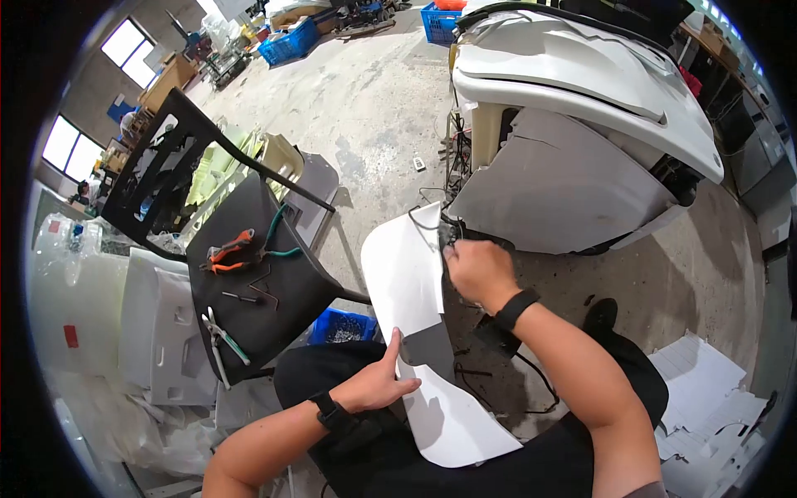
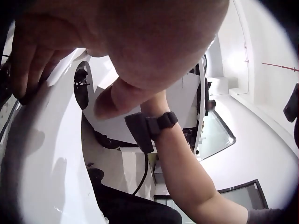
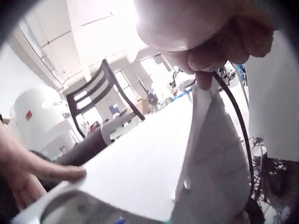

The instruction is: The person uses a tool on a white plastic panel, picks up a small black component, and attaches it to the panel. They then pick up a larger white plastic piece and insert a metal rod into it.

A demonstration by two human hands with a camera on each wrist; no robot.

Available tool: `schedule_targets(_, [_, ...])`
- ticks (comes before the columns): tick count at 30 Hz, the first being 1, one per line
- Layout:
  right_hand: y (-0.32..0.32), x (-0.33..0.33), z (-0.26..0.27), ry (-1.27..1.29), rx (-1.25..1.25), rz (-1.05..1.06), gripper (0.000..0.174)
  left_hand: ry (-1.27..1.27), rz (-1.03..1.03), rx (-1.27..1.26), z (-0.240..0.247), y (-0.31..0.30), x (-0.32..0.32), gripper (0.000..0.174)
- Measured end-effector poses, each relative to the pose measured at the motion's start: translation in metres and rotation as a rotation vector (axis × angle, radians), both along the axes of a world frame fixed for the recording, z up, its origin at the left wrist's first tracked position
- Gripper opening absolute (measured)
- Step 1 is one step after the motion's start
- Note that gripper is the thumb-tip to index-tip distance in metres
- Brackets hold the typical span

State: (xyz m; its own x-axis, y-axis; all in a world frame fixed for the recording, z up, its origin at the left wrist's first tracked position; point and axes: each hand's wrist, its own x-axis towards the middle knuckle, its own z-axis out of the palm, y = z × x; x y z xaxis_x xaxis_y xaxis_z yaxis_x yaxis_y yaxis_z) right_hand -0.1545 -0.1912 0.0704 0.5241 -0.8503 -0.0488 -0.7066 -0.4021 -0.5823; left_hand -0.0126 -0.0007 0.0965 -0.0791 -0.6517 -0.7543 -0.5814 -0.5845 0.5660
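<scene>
A white, curved plastic panel (image 1: 404,266) with a narrow waist and a grey underside lies across the person's lap. At the waist, the left hand (image 1: 382,383) grips it, thumb on the white face and forefinger along the edge. In the left wrist view, that hand's other fingers (image 2: 37,70) bend over the panel's rim. Beside the far right edge is the right hand (image 1: 481,272), its fingers curled. In the right wrist view, a fingertip (image 3: 203,80) meets the panel's upper edge; I cannot tell whether the fist holds something small. A black cord (image 3: 238,112) runs down near it.
To the left, a black chair (image 1: 249,282) bears orange-handled pliers (image 1: 228,253), green-handled cutters (image 1: 222,339) and hex keys. A blue bin (image 1: 342,327) stands under its edge. Large white bodywork (image 1: 573,174) stands ahead right. White sheets (image 1: 697,378) lie at lower right.
</scene>
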Motion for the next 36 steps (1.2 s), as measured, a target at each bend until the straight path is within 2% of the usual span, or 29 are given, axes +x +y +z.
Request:
schedule_targets(2, [-0.016, -0.005, 0.016, -0.119, -0.027, -0.119, 0.035, -0.014, -0.007, 0.038, 0.001, 0.001, 0.001, 0.099])
schedule_targets(4, [-0.044, -0.015, 0.011, -0.188, -0.109, -0.212, 0.035, 0.018, 0.031, 0.036, -0.004, 0.005, 0.005, 0.099])
schedule_targets(5, [-0.050, -0.021, 0.021, -0.162, -0.074, -0.278, 0.034, 0.015, 0.059, -0.002, -0.004, 0.008, 0.005, 0.099])
schedule_targets(6, [-0.053, -0.030, 0.018, -0.164, -0.080, -0.276, 0.034, 0.013, 0.061, -0.008, -0.004, 0.008, 0.004, 0.099])
schedule_targets(8, [-0.064, -0.048, 0.001, -0.089, 0.093, -0.281, 0.031, -0.044, 0.062, -0.009, -0.002, 0.009, 0.004, 0.100])
schedule_targets(11, [-0.057, -0.075, -0.026, -0.157, -0.005, -0.241, 0.030, -0.079, 0.035, -0.045, -0.004, 0.009, 0.001, 0.100])
schedule_targets(14, [-0.033, -0.090, 0.030, -0.145, 0.255, -0.174, 0.030, -0.080, 0.044, -0.024, -0.008, 0.008, -0.004, 0.100])
schedule_targets(15, [-0.029, -0.093, 0.037, -0.160, 0.247, -0.171, 0.030, -0.095, 0.044, -0.034, -0.006, 0.005, -0.006, 0.100])
schedule_targets(17, [-0.020, -0.100, 0.043, -0.165, 0.040, -0.071, 0.029, -0.130, 0.032, 0.001, -0.007, 0.005, -0.008, 0.102])
schedule_targets(20, [-0.012, -0.109, 0.042, -0.336, 0.091, -0.022, 0.030, -0.158, 0.001, -0.093, -0.024, 0.010, 0.000, 0.105])
schedule_targets(24, [-0.019, -0.123, 0.029, -0.328, 0.012, -0.020, 0.031, -0.119, 0.132, 0.031, -0.010, 0.004, -0.007, 0.106])
schedule_targets(26, [-0.024, -0.137, 0.031, -0.388, 0.049, -0.064, 0.032, -0.250, 0.047, -0.062, -0.027, 0.009, -0.004, 0.107])
schedule_targets(27, [-0.023, -0.147, 0.031, -0.373, 0.057, -0.084, 0.032, -0.306, 0.043, -0.071, -0.017, 0.005, -0.016, 0.108])
schedule_targets(29, [-0.022, -0.162, 0.030, -0.472, 0.082, -0.131, 0.031, -0.301, 0.063, -0.053, -0.018, 0.005, -0.021, 0.110])
schedule_targets(32, [-0.018, -0.174, 0.033, -0.464, 0.161, -0.179, 0.031, -0.384, 0.014, -0.054, -0.013, 0.004, -0.028, 0.111])
schedule_targets(36, [-0.012, -0.165, 0.027, -0.465, 0.051, -0.077, 0.031, -0.424, -0.066, -0.151, -0.041, 0.014, -0.010, 0.112])
